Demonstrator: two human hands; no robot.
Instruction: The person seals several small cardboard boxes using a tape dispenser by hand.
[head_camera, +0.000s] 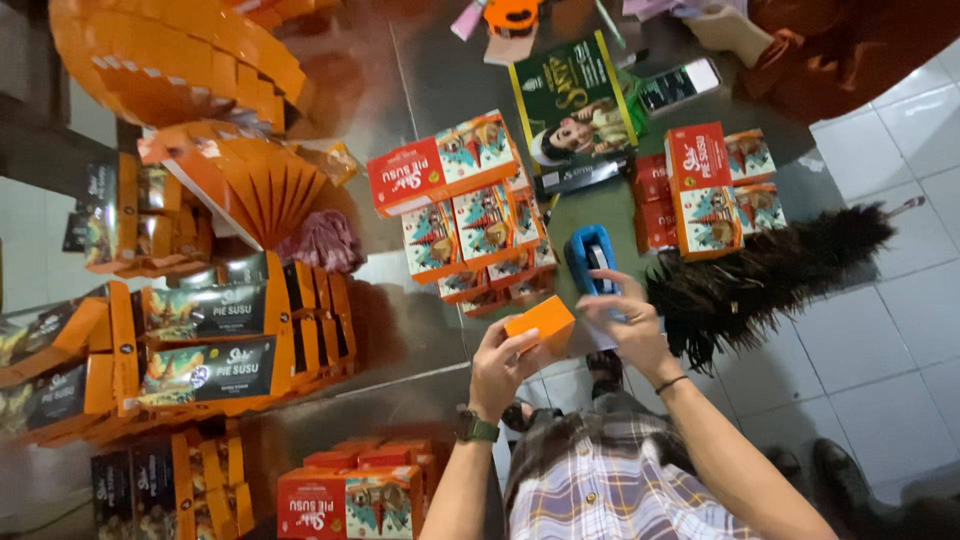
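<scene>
A person's left hand (500, 365) grips a small orange box (541, 322) from below, fingers closed round its near end, while the right hand (625, 325) rests against the box's far side, fingers curled on a pale flap or strip there; whether those fingers pinch it cannot be told. The box is held in the air just off the near edge of the steel worktop (440, 90), directly before a blue tape dispenser (592, 258) that stands at that edge. Behind the dispenser, red-and-orange cartons (470, 205) are stacked in a block towards the middle of the worktop, with a second, smaller stack (705, 190) to the right and a green printed carton (575, 105) lying flat near the far edge. A dark feather duster (770, 275) overhangs the right-hand corner above the tiled floor. Black-and-orange boxes (205, 340) are shelved to the left, beneath folded orange flats (180, 60). Another person's sleeve (840, 50) shows at the far right corner. By appearances the step in hand is closing or sealing the small box; the next move would call for steadying it with one hand and pressing the flap or tape flush without crushing the card.
</scene>
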